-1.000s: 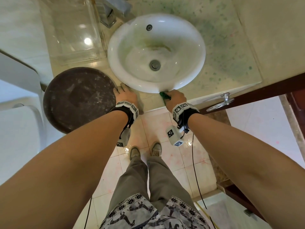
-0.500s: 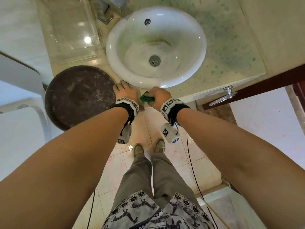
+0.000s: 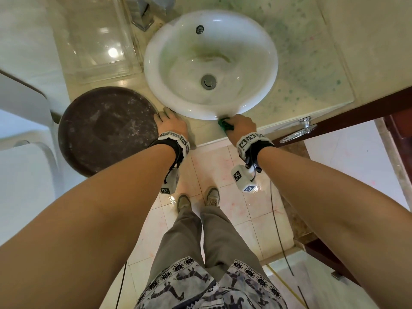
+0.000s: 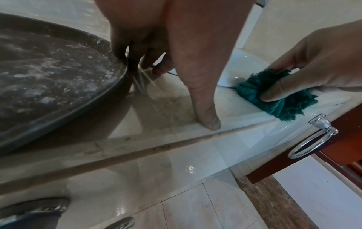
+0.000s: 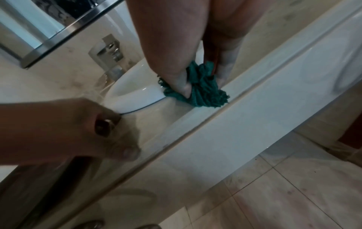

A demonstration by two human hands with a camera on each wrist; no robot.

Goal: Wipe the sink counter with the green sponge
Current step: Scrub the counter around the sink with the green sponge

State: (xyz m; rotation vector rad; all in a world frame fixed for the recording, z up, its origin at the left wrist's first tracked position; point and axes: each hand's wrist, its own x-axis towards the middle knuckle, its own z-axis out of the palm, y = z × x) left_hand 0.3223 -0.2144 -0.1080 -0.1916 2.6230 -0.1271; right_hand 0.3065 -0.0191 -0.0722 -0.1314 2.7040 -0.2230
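The green sponge (image 3: 223, 123) is pinched in the right hand (image 3: 242, 127) and pressed onto the counter (image 3: 316, 85) just before the basin (image 3: 210, 63) — mid-wipe. The left hand (image 3: 171, 123) is laid flat beside the basin, fingers straight. Next, a stroke toward the speckled area right of the basin is probably needed.

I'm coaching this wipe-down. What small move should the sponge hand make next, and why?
Probably slide the green sponge rightward along the counter. The right hand pinches it at the front strip against the basin, while green speckles cover the counter to the right.
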